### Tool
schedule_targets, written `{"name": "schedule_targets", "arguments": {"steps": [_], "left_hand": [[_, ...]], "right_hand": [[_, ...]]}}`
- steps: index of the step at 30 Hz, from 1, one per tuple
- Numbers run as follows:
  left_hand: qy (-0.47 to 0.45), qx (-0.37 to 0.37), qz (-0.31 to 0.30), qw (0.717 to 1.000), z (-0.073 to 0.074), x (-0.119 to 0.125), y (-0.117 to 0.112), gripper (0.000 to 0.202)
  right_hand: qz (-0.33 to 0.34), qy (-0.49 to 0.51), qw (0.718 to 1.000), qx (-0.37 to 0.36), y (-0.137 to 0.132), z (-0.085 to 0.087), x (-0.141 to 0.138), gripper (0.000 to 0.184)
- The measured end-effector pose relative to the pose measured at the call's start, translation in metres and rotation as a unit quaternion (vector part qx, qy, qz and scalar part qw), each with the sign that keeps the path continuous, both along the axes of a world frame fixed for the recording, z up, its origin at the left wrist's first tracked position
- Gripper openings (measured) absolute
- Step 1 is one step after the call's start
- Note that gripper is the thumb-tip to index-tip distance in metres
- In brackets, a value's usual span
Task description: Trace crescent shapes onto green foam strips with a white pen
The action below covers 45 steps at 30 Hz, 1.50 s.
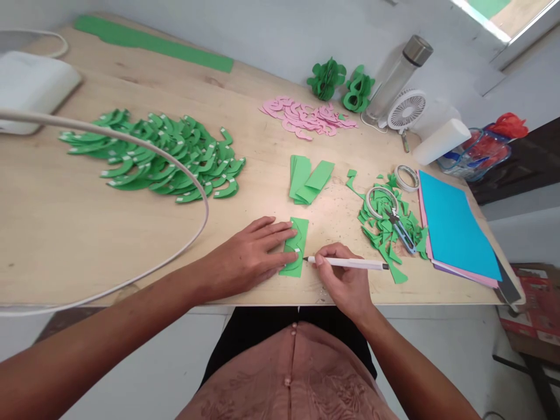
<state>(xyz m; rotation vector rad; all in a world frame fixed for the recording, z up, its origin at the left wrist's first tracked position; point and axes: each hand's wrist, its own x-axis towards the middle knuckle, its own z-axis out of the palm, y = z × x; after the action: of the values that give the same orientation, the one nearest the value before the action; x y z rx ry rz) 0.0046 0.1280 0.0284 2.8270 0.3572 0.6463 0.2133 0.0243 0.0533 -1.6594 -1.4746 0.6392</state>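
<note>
At the near edge of a pale wooden table (258, 233), head view: a small green paper slip (303, 238) lies flat just in front of the person, a curved dark outline and a bit of white tape showing on it. Left hand (247, 256) reaches in from the left, palm down, fingers slightly spread and fingertips resting on the slip; pressing only, not clamped round anything. Right hand (345, 277) has thumb and fingers closed on a white pen (367, 264), its dark tip at the slip's right edge; cannot tell whether it touches.

Just beyond the slip: folded green strips (301, 175), loosely fanned. Right of these, a heap of green scraps (387, 242) with a tape roll (368, 205) and blue-handled snips (405, 233) on top; a second tape roll (398, 175) beside it. Farther right, a stack of coloured sheets (457, 224), blue uppermost.

Left side: a large pile of curved green pieces (170, 157), many with white tabs; a pale cable (206, 213) loops across in front. Toward the wall: pink cutouts (306, 114), two green layered paper shapes (327, 79), a clear bottle (394, 79), a small white fan (406, 109).
</note>
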Motion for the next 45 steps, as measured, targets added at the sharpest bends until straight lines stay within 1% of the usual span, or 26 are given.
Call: {"name": "schedule_targets", "arguments": {"steps": [4,6,8,11,14,18,21,24,33,37,45], "left_hand": [[-0.017,0.006,-0.001,1.0,-0.003,0.001,0.0,0.027],[-0.02,0.01,-0.001,1.0,-0.005,0.001,0.0,0.027],[-0.015,0.011,-0.001,1.0,-0.005,0.002,0.0,0.027],[-0.002,0.014,-0.004,1.0,-0.002,0.001,0.0,0.027],[0.01,0.012,-0.003,1.0,0.0,0.001,0.0,0.028],[0.007,0.008,-0.001,1.0,0.001,0.001,0.0,0.027],[0.006,0.005,-0.002,1.0,0.001,0.001,0.0,0.027],[0.005,0.004,-0.004,1.0,0.001,0.0,0.0,0.028],[0.002,0.012,-0.007,1.0,0.001,0.002,0.001,0.029],[0.0,0.016,-0.009,1.0,0.001,0.002,0.001,0.03],[0.014,0.001,-0.01,1.0,0.004,0.0,0.0,0.035]], "right_hand": [[-0.026,0.04,0.999,-0.001,-0.005,-0.002,0.001,0.008],[-0.016,0.046,0.999,0.004,-0.008,0.0,0.001,0.008],[0.023,0.035,0.999,0.021,-0.011,0.003,0.0,0.01],[0.099,-0.006,0.993,0.06,-0.014,0.008,-0.002,0.02],[0.132,-0.055,0.985,0.097,-0.015,0.009,-0.005,0.028],[0.142,-0.126,0.974,0.123,-0.015,0.0,-0.007,0.029],[0.147,-0.185,0.963,0.13,-0.016,-0.005,-0.008,0.026],[0.145,-0.218,0.956,0.132,-0.017,-0.008,-0.009,0.027],[0.149,-0.231,0.953,0.131,-0.019,-0.011,-0.01,0.027],[0.148,-0.234,0.951,0.141,-0.019,-0.012,-0.01,0.026],[0.148,-0.236,0.95,0.143,-0.019,-0.014,-0.009,0.026]]}}
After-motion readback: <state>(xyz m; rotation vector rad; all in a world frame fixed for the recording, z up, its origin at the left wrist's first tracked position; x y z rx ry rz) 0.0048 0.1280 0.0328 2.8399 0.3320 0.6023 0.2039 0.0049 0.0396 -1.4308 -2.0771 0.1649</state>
